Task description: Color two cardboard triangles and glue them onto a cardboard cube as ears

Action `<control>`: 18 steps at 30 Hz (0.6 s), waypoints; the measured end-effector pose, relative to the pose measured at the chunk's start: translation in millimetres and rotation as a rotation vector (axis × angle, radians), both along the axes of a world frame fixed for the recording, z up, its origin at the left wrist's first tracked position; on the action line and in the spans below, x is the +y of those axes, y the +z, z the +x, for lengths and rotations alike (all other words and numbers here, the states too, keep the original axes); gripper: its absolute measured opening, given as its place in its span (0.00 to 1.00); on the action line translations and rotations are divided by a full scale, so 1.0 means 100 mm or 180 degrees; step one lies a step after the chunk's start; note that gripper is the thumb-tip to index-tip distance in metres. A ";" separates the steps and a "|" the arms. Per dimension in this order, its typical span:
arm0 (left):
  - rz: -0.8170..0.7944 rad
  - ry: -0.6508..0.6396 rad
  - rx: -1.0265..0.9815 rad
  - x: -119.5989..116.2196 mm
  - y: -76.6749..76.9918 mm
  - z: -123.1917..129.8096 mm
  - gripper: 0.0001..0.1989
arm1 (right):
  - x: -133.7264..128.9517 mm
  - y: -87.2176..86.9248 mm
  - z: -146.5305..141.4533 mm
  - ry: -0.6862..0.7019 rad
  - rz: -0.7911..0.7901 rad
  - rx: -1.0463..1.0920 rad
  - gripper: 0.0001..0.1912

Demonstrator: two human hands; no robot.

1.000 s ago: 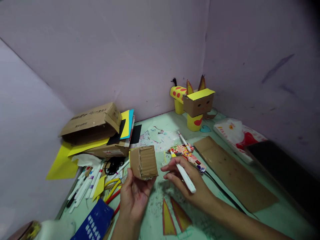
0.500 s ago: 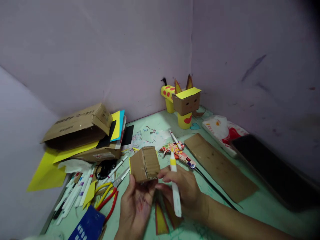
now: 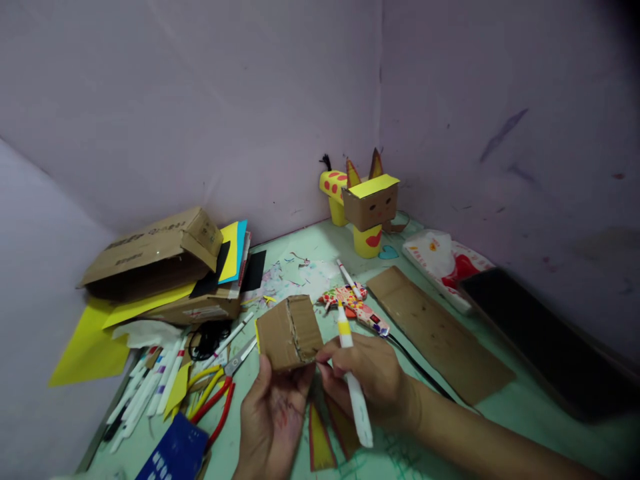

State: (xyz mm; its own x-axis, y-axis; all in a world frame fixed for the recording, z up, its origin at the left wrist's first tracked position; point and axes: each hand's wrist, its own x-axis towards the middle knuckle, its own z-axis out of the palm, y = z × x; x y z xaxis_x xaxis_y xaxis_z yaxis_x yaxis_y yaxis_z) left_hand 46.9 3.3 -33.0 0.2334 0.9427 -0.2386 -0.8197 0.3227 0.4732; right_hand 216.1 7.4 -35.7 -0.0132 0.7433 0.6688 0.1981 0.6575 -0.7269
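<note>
In the head view, my left hand [image 3: 273, 413] is closed around the lower end of a small cardboard box [image 3: 290, 333], holding it tilted above the table. A rough seam runs down the box, and a yellow edge shows at its left. My right hand [image 3: 370, 373] grips a white marker [image 3: 356, 393] with a yellow band, its tip pointing up and away from the box. The right fingertips meet the box's lower right corner. Below my hands lie two long cardboard triangles [image 3: 320, 443] with yellow faces and reddish borders.
Red-handled scissors [image 3: 223, 407] and several white markers [image 3: 145, 387] lie left, by a large carton [image 3: 145, 253]. A floral glue gun [image 3: 367, 313] with a black cord and a cardboard strip [image 3: 440, 333] lie right. Behind stands a yellow-and-cardboard animal figure [image 3: 370, 207].
The marker in my right hand has tilted, its back end swinging to the right. The box has turned slightly in my left hand, and the right fingertips have come against its corner.
</note>
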 end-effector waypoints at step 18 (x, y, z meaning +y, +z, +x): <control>-0.0477 0.0797 0.0374 0.11 0.19 -0.08 0.18 | 0.08 0.08 -0.06 -0.0162 -0.1012 0.1190 0.08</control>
